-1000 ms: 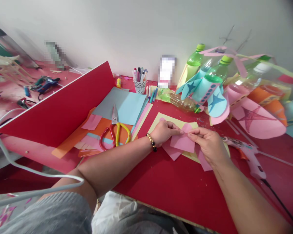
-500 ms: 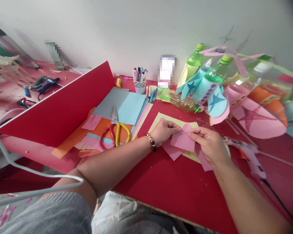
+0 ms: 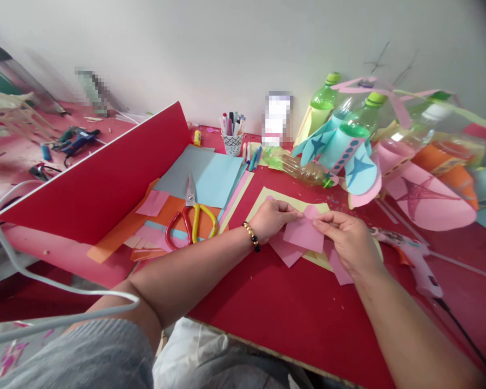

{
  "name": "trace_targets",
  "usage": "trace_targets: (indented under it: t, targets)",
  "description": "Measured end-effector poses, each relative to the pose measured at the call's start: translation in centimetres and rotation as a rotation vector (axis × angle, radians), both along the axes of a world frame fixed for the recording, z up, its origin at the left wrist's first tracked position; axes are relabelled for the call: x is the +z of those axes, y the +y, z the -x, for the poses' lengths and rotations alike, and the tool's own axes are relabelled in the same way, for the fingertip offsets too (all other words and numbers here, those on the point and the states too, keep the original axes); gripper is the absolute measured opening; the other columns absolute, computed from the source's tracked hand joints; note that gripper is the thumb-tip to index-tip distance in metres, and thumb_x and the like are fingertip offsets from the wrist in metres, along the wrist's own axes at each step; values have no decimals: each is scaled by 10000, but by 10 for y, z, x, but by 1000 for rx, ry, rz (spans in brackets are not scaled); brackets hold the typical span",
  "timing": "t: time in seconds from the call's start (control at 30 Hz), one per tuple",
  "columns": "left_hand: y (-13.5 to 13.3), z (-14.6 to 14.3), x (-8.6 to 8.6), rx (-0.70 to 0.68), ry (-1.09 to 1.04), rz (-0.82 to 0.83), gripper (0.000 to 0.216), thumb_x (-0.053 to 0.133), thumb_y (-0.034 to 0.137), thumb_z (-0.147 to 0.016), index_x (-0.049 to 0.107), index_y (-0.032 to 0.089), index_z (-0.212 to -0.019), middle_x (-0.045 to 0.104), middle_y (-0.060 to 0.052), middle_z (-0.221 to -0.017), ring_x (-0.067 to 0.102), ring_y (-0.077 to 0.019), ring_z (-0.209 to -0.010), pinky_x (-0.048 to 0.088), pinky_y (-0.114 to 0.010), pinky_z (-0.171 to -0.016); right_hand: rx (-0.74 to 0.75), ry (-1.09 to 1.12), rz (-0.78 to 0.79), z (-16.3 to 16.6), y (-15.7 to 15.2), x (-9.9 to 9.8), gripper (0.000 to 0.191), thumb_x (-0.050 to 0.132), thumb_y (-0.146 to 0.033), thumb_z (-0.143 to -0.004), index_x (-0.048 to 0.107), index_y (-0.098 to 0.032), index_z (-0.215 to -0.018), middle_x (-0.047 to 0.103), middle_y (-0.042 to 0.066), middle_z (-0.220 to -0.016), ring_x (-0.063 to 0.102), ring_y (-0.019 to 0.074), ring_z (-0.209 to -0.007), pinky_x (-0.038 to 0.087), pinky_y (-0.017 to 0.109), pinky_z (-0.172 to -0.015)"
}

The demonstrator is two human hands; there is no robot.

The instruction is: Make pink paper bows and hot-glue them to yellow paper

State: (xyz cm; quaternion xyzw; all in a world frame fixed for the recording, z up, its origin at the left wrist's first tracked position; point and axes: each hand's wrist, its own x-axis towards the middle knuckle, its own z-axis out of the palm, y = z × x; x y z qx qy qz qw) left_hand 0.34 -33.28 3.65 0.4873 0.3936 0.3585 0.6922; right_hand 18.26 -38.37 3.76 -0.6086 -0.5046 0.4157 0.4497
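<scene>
Between my two hands is a pink paper cutout (image 3: 305, 236) with a rounded top and a squarish lower part. My left hand (image 3: 270, 219), with a beaded bracelet at the wrist, pinches its left edge. On the right edge, the thumb and fingers of my right hand (image 3: 346, 237) are closed on the same piece. Beneath it lie more pink paper pieces (image 3: 285, 253) and a pale yellow sheet (image 3: 263, 195) on the red table (image 3: 275, 313). Scissors (image 3: 191, 213) with red and yellow handles rest on papers left of my left hand.
A glue gun (image 3: 415, 254) with a cord lies right of my right hand. Decorated bottle rockets (image 3: 354, 146) stand at the back right, near a bottle (image 3: 297, 166) on its side. A pen cup (image 3: 232, 143), blue sheets (image 3: 202, 175) and a red upright panel (image 3: 117, 183) are leftward.
Almost nothing differs. Both hands keep their pinch on the pink cutout, and the whole view has shifted very slightly.
</scene>
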Motion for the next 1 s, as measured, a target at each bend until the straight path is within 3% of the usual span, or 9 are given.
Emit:
trace_targets:
  t: [0.5,0.73,1.0]
  targets:
    - [2,-1,-7,0,10,-44,331,727,430,-686,653,108,-704,545,25,-551,425,-49,-468,330,-197,-466,-29,5,12,3,-1,7,175,742,-353,-690,708,-205,-777,708,17,-766,616,170,-723,489,296,-712]
    - [1,0,-5,-77,124,-161,242,738,340,-680,698,113,-754,679,-51,-756,576,-105,-653,449,-210,-595,60,-32,23,4,-2,7,217,726,-392,-708,707,-191,-787,708,29,-760,622,180,-705,489,294,-677]
    - [-2,0,-2,-67,242,-249,223,701,340,-724,697,118,-749,680,-50,-744,562,-97,-621,425,-192,-549,102,-2,34,4,-2,3,248,719,-422,-719,707,-191,-807,705,32,-774,612,177,-694,481,284,-653]
